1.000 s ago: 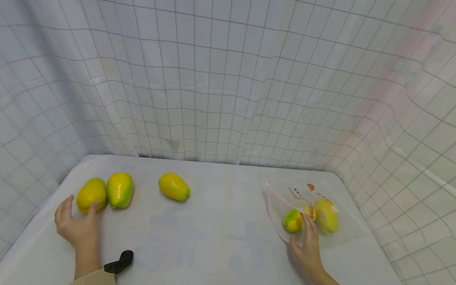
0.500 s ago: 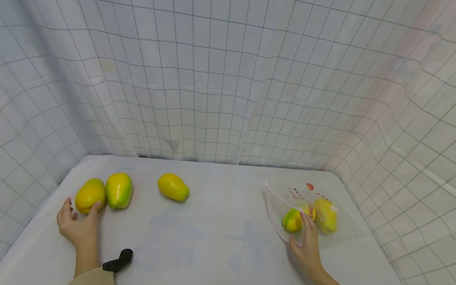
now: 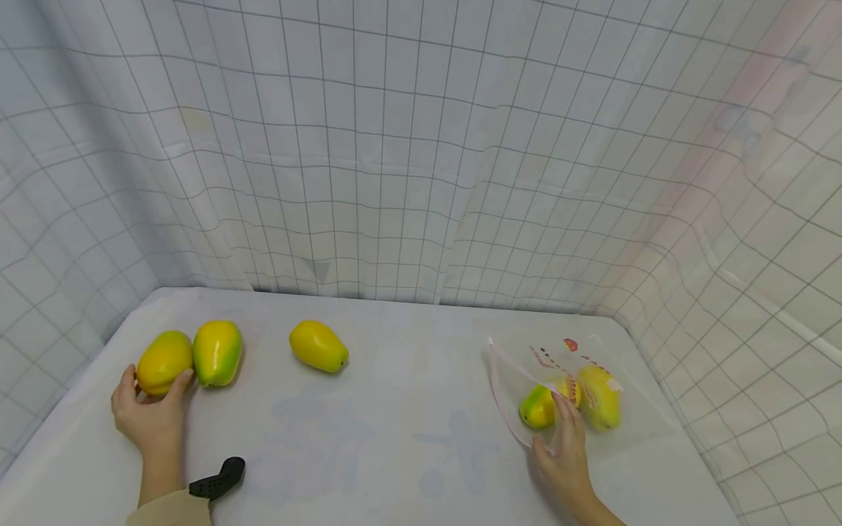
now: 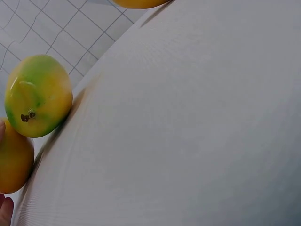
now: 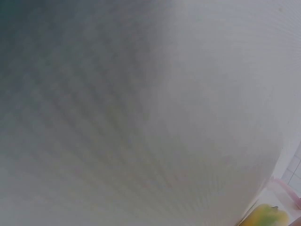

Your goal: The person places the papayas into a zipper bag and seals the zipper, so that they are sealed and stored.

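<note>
My left hand holds the near end of the leftmost yellow papaya, thumb on its right and fingers on its left. In the left wrist view, fingertips show beside that papaya at the left edge. Close to its right lies a yellow-green papaya. My right hand pinches the pink-edged mouth of a clear plastic bag with red print. Inside the bag lie a green-tipped papaya and a paler-looking papaya. The bag's pink edge shows in the right wrist view's corner.
Another papaya lies left of centre on the white-covered table. Checked curtains enclose the table's back and sides. A black strap end sticks out beside the left sleeve.
My left hand has moved slightly right and its thumb and fingers have closed in on the leftmost papaya. The right hand and the bag have stayed in place.
</note>
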Demonstrator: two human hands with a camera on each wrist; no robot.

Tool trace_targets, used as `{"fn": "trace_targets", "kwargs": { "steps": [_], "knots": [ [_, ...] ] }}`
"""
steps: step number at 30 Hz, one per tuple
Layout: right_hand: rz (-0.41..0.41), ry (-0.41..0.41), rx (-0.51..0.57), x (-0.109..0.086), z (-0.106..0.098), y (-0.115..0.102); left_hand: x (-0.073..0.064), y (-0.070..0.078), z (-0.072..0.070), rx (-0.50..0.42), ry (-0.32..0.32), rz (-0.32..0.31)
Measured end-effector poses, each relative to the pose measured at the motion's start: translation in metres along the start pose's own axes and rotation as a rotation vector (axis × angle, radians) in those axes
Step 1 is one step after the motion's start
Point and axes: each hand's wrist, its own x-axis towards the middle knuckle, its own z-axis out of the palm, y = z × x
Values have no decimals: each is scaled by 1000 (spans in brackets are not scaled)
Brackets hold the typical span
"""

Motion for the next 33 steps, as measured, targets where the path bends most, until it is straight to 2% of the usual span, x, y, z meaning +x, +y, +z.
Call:
{"fn": "trace_targets", "kwargs": {
  "steps": [5, 12, 16, 22, 29, 33],
  "knots": [
    [-10, 9, -4, 0, 0, 0, -1, 1, 0, -16, -2, -9],
    [60, -17, -21, -1, 0, -1, 0, 0, -1, -61, -25, -71],
    [72, -27, -26, -1, 1, 0, 1, -1, -2, -72, -26, -95],
    [29, -17, -13, -1, 0, 0, 3, -1, 0, -139, 17, -100],
    [-12, -5, -5, -1, 0, 0, 2, 5, -1, -232, 59, -89],
    [37, -25, -13, -1, 0, -1, 2, 10, -2, -303, 84, -73]
  ]
}}
